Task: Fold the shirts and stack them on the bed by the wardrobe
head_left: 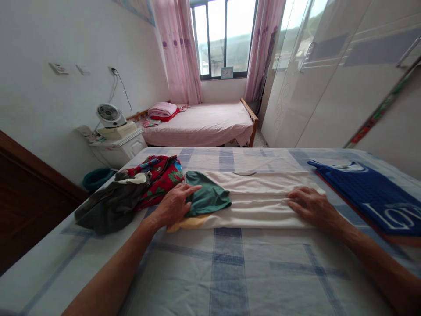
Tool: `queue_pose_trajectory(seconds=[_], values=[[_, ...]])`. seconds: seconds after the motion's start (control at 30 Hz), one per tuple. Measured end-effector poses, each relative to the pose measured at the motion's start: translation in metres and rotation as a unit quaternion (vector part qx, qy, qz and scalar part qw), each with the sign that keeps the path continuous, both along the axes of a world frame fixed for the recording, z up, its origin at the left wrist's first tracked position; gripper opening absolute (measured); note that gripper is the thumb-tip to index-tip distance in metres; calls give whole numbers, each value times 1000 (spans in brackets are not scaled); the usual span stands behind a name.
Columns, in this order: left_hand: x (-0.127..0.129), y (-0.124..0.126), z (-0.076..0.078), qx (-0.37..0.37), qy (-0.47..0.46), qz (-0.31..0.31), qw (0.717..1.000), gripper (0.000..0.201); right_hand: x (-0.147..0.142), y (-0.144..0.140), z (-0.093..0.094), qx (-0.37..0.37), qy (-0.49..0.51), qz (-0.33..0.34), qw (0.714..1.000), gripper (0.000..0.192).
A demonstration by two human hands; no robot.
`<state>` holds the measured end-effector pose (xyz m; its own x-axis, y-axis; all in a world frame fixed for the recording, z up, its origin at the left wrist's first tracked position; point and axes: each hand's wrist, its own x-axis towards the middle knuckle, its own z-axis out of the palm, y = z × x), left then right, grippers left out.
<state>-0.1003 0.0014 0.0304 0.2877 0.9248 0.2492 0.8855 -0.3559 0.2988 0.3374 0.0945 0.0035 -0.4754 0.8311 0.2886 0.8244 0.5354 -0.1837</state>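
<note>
A cream shirt [259,199] with a green sleeve [210,197] lies folded into a long strip across the bed, creased lengthwise. At its left end, my left hand [176,205] rests on the edge of the green sleeve, index finger stretched out and thumb apart. A bit of yellow cloth [189,222] shows beneath that hand. My right hand [309,205] lies over the shirt's right end, palm down, fingers spread and slightly bent on the fabric.
Left of the shirt are a dark olive garment [108,208] and a red floral garment [162,177], heaped together. Folded blue clothing [378,197] with white lettering lies at right. Beyond the checked bedsheet [226,272] stand a pink bed [210,120] and a nightstand [123,147] with a fan [110,115].
</note>
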Motion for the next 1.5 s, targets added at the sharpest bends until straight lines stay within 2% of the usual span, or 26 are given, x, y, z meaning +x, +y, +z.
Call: queue_pose_trajectory(seconds=[0.07,0.13,0.27,0.4,0.47,0.57,0.63,0.67,0.73,0.83,0.9,1.0,1.07,1.17,1.27,1.33,1.43,1.5], values=[[6,-7,9,-55,7,-58,997,61,0,0,-2,5,13,3,1000,26],[10,-13,16,-94,6,-88,992,61,1,0,-4,11,20,1,1000,27],[15,-15,21,-100,5,-33,994,25,1,-2,-4,4,24,4,1000,25],[12,3,25,-91,-78,2,993,12,0,-4,-1,-1,27,8,1000,25],[7,21,29,-83,-130,42,987,15,0,-4,-1,4,23,4,1000,26],[-2,49,32,-38,-224,180,957,25,1,-2,-3,4,21,5,1000,26],[-6,57,30,11,-241,265,934,25,4,0,-4,4,20,9,1000,24],[-7,56,27,26,-227,278,933,24,6,1,-5,6,16,12,1000,23],[-6,46,20,18,-180,249,951,20,10,3,-5,15,-4,13,1000,22],[1,22,11,-32,-63,153,986,18,19,5,-2,39,-47,-1,998,22],[6,11,8,-43,24,120,992,16,23,5,2,47,-73,-3,996,18],[10,6,9,-43,97,122,987,14,29,2,11,28,-80,21,996,12],[10,10,10,-43,108,112,987,17,33,0,16,1,-63,19,998,11],[8,18,8,-42,101,89,990,23,44,-1,20,-28,-62,-29,997,17],[6,22,7,-60,80,116,988,26,59,1,20,-37,-85,-80,992,24],[6,22,8,-77,67,124,987,21,68,3,19,-55,-73,-98,991,26],[7,18,14,-75,52,90,992,7,74,2,21,-96,-12,-106,990,28],[7,12,20,-74,18,70,995,9,76,0,25,-132,22,-113,985,30]])
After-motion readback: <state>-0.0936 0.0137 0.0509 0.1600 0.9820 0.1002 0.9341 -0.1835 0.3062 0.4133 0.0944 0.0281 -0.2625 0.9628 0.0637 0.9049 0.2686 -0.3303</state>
